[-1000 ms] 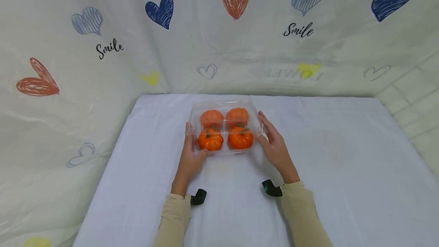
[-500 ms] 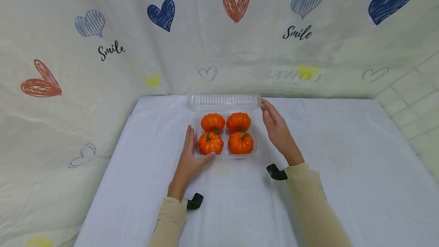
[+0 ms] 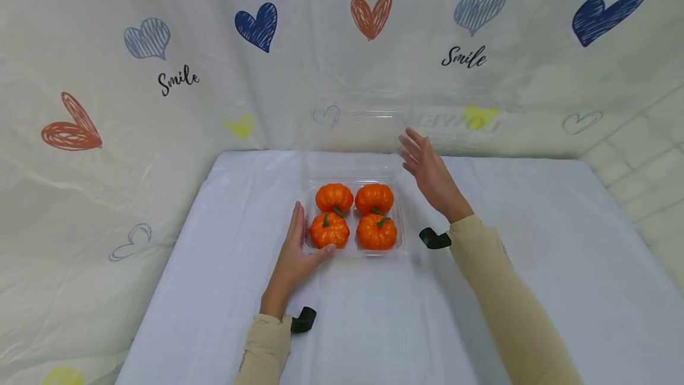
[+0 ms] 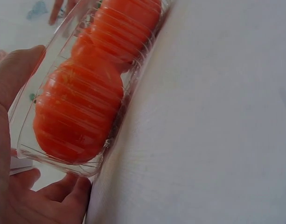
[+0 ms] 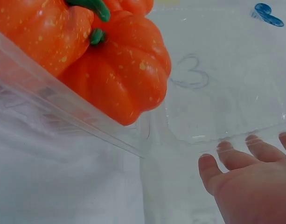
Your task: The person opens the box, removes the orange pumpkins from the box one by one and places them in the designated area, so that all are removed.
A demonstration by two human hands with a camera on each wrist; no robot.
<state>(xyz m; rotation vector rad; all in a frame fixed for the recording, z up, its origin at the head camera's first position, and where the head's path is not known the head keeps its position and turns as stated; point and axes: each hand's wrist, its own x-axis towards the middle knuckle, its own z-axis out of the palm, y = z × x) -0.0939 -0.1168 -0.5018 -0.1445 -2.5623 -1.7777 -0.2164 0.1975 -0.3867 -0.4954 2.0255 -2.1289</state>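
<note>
Head view: a clear plastic box (image 3: 374, 253) is sitting on the white table (image 3: 534, 254), toward its far edge, with four orange pumpkins (image 3: 376, 232) lying inside in two rows of two. Its see-through lid (image 3: 355, 135) is standing raised behind it, showing faintly against the heart-printed curtain (image 3: 315, 64). The left hand (image 3: 291, 259) is clamping its grip on the near left corner of the box; in the left wrist view the thumb (image 4: 17, 70) is lying along the near rim while the fingers (image 4: 63, 189) are bearing on the side. The right hand (image 3: 431, 174) is hovering just beside the lid's right edge, its grip spreading apart and holding nothing; whether the fingertips (image 5: 208, 163) are touching the lid, I cannot tell. Green stems (image 5: 98, 9) are showing on the pumpkins.
</note>
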